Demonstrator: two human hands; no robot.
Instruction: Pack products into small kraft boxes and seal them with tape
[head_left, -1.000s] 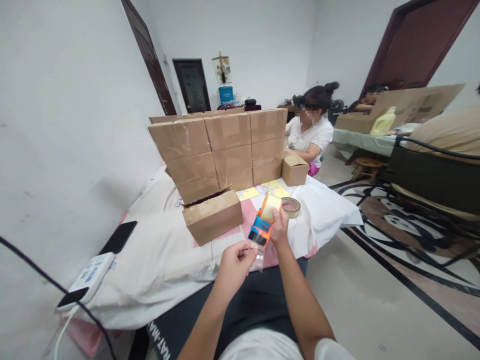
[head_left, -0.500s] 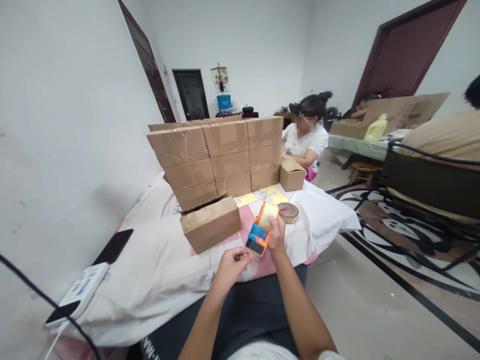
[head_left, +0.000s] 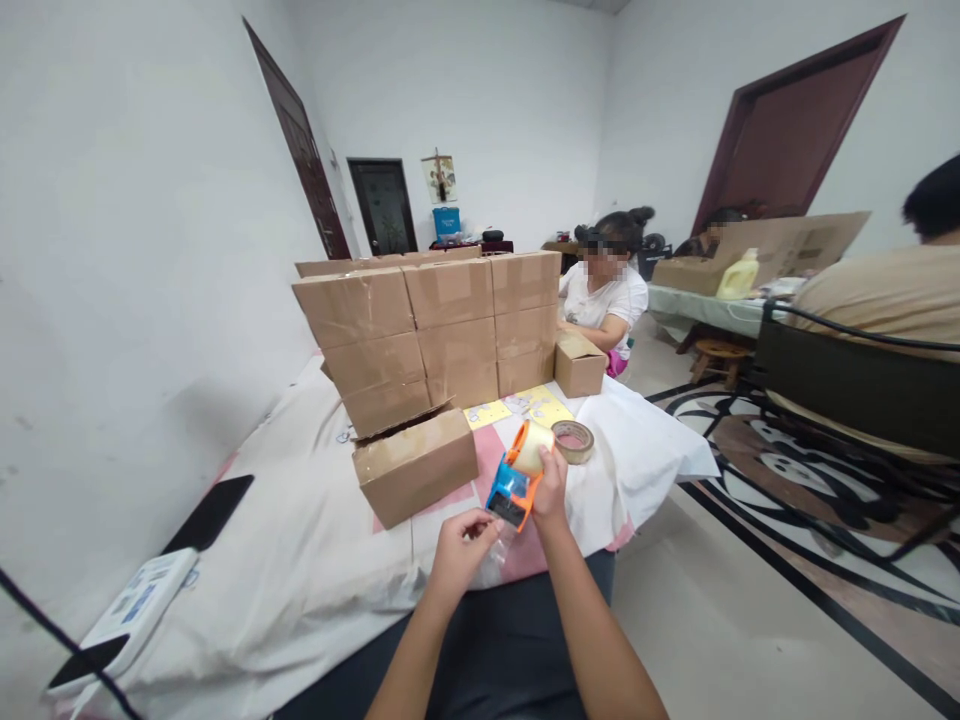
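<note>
My right hand point(head_left: 551, 485) grips an orange and blue tape dispenser point(head_left: 517, 485) that carries a roll of pale tape, its dark cutting end tilted down towards me. Beside that end my left hand point(head_left: 463, 550) is closed in a pinch on the loose end of the clear tape point(head_left: 496, 545). Just ahead and to the left lies a small cardboard box point(head_left: 420, 465) with its far flap partly raised. A separate roll of tape point(head_left: 574, 441) rests on the cloth past my right hand.
Stacked cardboard boxes point(head_left: 457, 320) form a wall across the table. Another box point(head_left: 579, 364) stands at its right end, near a seated person point(head_left: 600, 290). A white power strip point(head_left: 131, 610) and a black flat object point(head_left: 214, 510) lie at the left on the tablecloth point(head_left: 300, 560).
The view has shifted slightly, so the scene sits a little lower. Both hands keep their grip, and the dispenser stays almost in place with my left fingers at its cutting end.
</note>
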